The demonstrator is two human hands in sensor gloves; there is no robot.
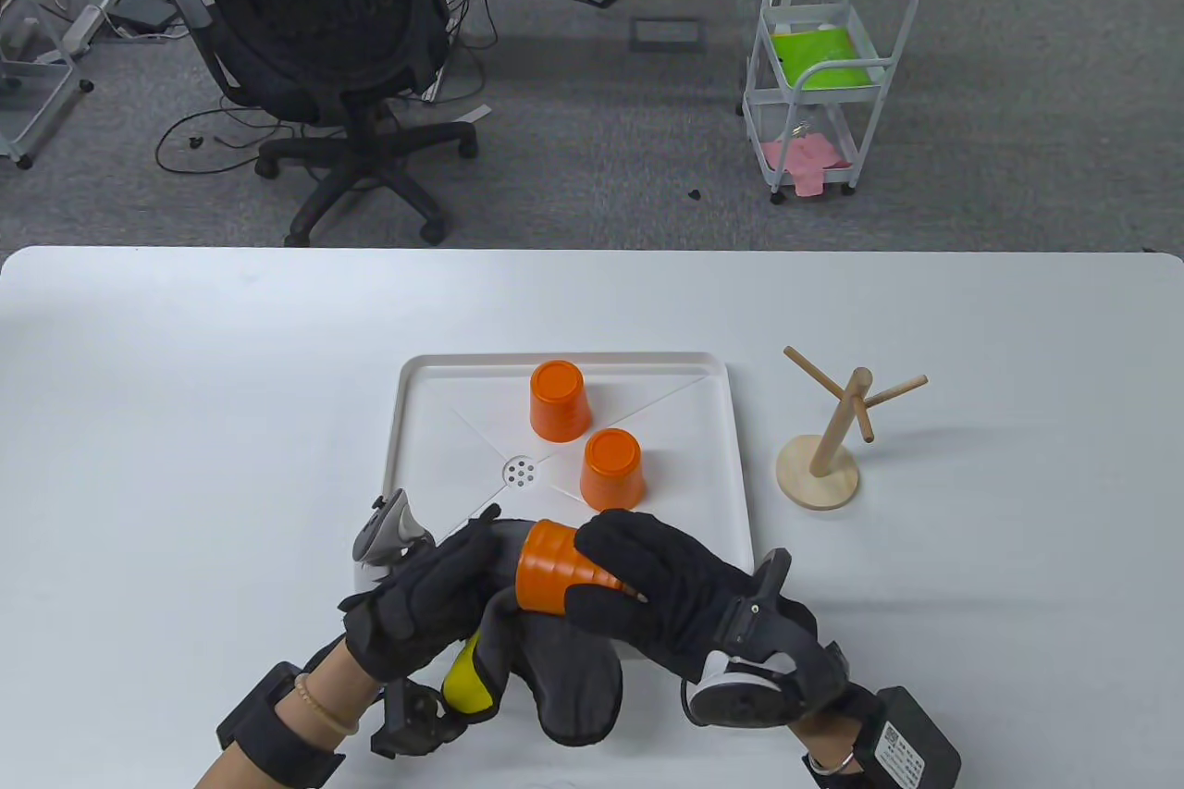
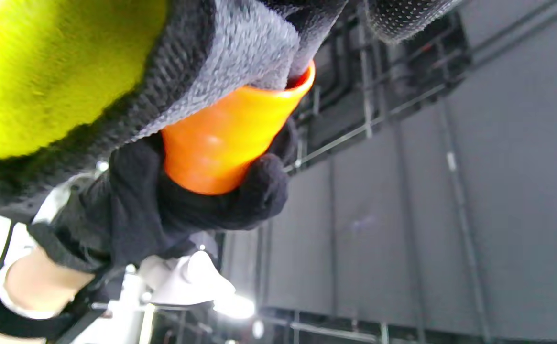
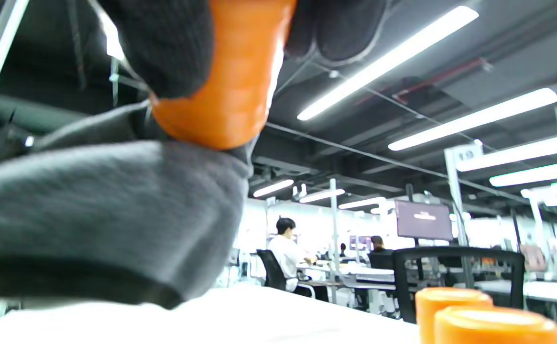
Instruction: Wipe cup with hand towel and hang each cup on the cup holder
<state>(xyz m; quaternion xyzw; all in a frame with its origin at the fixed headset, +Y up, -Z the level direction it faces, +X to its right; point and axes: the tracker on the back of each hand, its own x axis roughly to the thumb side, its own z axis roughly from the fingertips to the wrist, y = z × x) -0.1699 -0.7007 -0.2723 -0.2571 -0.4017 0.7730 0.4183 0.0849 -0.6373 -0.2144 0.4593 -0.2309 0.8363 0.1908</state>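
My right hand (image 1: 638,585) grips an orange cup (image 1: 552,576) on its side above the tray's near edge, its mouth turned left. My left hand (image 1: 435,595) holds the grey hand towel (image 1: 573,678), which has a yellow patch (image 1: 467,687), and pushes it into the cup's mouth. The left wrist view shows grey towel (image 2: 240,52) stuffed into the cup (image 2: 221,138), with the right hand's fingers (image 2: 259,196) curled round it. In the right wrist view the cup (image 3: 225,81) hangs between my fingers above the towel (image 3: 92,210). Two more orange cups (image 1: 558,400) (image 1: 612,467) stand upside down on the white tray (image 1: 721,456).
A wooden cup holder (image 1: 828,437) with bare pegs stands right of the tray on the white table (image 1: 185,419). Beyond the table's far edge are an office chair (image 1: 324,40) and a white trolley (image 1: 823,77). The two upturned cups (image 3: 479,315) show low in the right wrist view.
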